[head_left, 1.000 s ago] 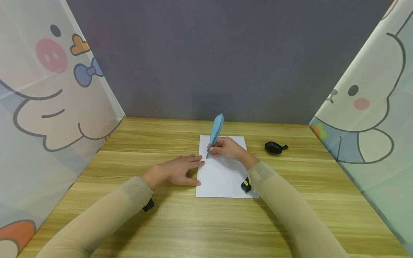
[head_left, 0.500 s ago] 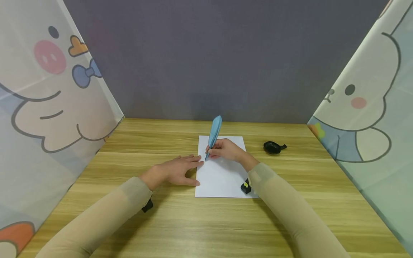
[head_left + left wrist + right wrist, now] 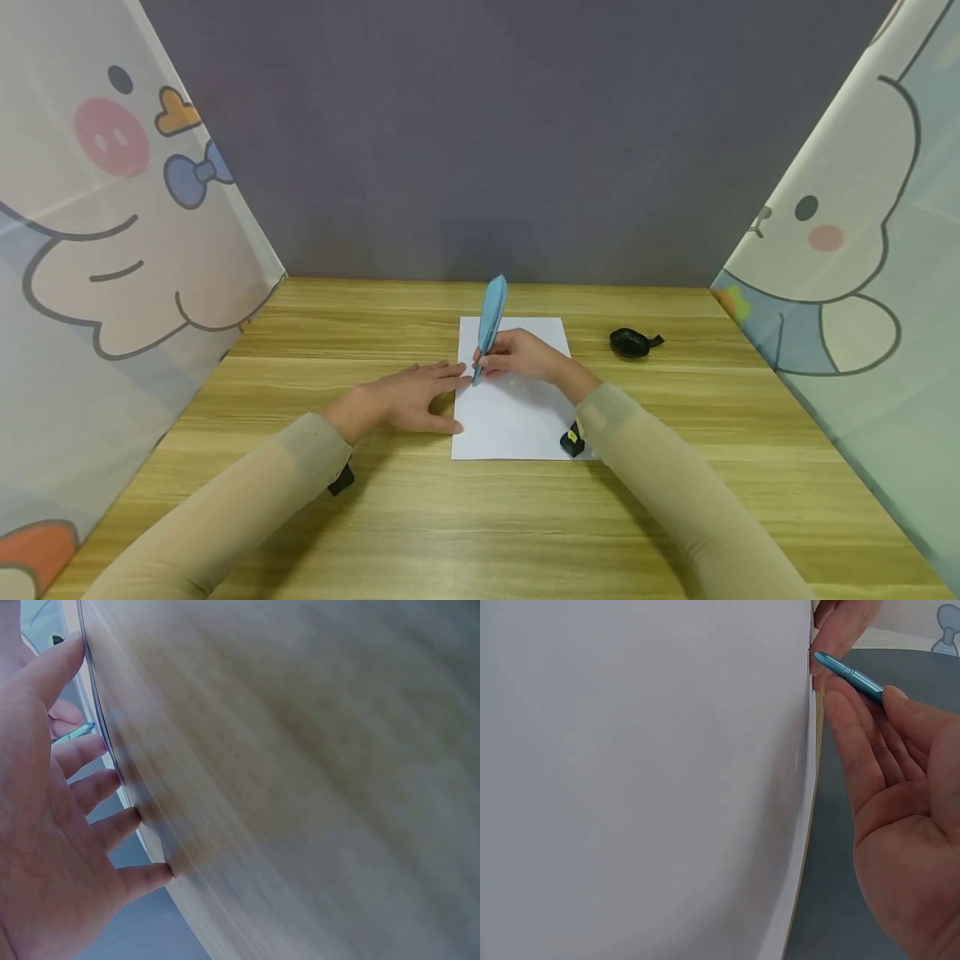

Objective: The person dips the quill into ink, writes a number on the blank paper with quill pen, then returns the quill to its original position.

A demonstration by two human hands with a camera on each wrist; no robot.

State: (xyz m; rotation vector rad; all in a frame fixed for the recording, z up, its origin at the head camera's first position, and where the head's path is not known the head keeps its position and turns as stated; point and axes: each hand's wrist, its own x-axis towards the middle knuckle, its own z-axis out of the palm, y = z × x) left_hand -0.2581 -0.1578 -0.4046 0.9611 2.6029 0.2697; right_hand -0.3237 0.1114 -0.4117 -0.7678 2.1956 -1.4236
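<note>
The right hand (image 3: 521,354) pinches the blue pen (image 3: 492,312) in a closed grip, its tip near the left edge of the white sheet (image 3: 517,417), toward the counter's (image 3: 420,533) far edge. The left hand (image 3: 418,400), fingers spread and grasping nothing, meets that edge with its fingertips only, so a sideways stroke could swivel the sheet; the tip could also strike the nearest finger or run onto the counter.

My head feed comes through evenly lit and fairly sharp, with soft shadows on the worktop (image 3: 450,533) along the inner sides of both sleeves (image 3: 232,500). The left wrist feed reaches me dim, bluish, grain smeared; on the right wrist's, grey shadow bands the white paper (image 3: 630,750).
</note>
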